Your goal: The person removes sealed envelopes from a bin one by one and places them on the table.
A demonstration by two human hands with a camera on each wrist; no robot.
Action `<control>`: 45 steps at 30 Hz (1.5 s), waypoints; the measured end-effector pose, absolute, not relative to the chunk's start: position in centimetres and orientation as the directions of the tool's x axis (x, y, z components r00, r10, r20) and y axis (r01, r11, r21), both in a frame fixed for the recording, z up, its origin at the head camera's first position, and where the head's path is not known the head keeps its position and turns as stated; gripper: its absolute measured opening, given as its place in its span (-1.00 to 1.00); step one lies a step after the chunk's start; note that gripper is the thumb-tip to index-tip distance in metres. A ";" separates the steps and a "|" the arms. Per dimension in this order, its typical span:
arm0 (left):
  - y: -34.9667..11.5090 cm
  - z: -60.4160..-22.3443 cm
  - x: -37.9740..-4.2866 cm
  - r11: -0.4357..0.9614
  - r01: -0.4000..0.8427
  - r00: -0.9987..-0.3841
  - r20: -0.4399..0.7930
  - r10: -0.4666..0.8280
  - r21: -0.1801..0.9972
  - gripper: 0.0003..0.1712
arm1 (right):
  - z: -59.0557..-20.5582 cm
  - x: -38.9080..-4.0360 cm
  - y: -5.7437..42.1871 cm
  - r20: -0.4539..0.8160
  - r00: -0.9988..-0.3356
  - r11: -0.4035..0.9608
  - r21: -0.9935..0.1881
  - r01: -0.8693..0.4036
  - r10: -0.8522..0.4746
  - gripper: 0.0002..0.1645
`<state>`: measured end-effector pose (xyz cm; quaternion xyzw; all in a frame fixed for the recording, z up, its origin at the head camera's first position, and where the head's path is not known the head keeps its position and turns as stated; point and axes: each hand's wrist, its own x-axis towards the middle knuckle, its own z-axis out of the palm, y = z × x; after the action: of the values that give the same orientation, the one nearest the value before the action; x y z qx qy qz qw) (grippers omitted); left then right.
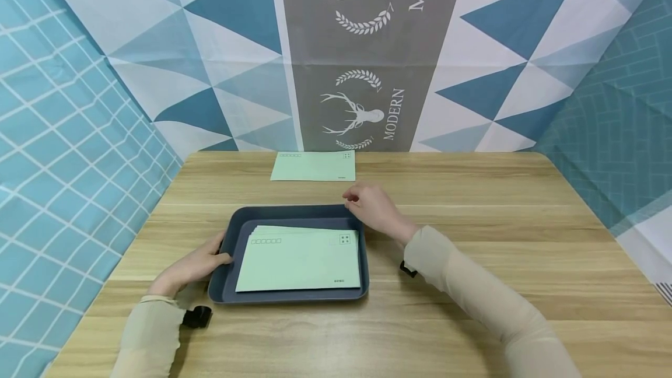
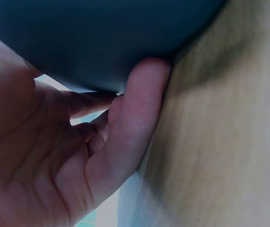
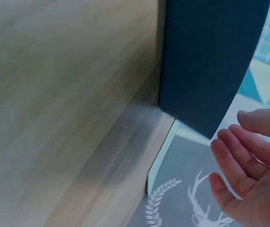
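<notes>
A dark blue-grey tray [image 1: 299, 296] lies on the table, with a stack of pale green envelopes [image 1: 299, 261] in it. The left hand [image 1: 196, 261] holds the tray's left side, thumb over the rim and fingers along the outer wall. In the left wrist view, a finger [image 2: 142, 99] presses against the tray's wall [image 2: 87, 42] low by the tabletop. The right hand [image 1: 374, 209] is at the back right corner of the tray. Its fingers [image 3: 237, 161] are loosely bent with nothing between them, beside the tray's corner [image 3: 196, 71] in the right wrist view.
Another pale green envelope [image 1: 313, 166] lies flat at the table's back edge, behind the tray. The wooden table [image 1: 472, 214] extends to the right. A patterned cloth [image 1: 362, 45] with deer and leaf prints hangs behind it, and tile-patterned sheets [image 1: 68, 133] flank the sides.
</notes>
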<state>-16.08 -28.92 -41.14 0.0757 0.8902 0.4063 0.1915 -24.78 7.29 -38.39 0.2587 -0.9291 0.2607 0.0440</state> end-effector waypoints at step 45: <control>-28.7 -40.8 -15.9 0.660 0.009 -0.916 -0.258 0.306 0.752 -0.18 | -38.5 -21.4 7.2 -0.182 -0.725 0.735 0.018 -0.678 -0.664 0.12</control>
<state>-15.92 -28.66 -40.76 0.0884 0.8921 0.4030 0.1844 -21.44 7.19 -38.54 0.3615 -0.9278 -0.0415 -0.0818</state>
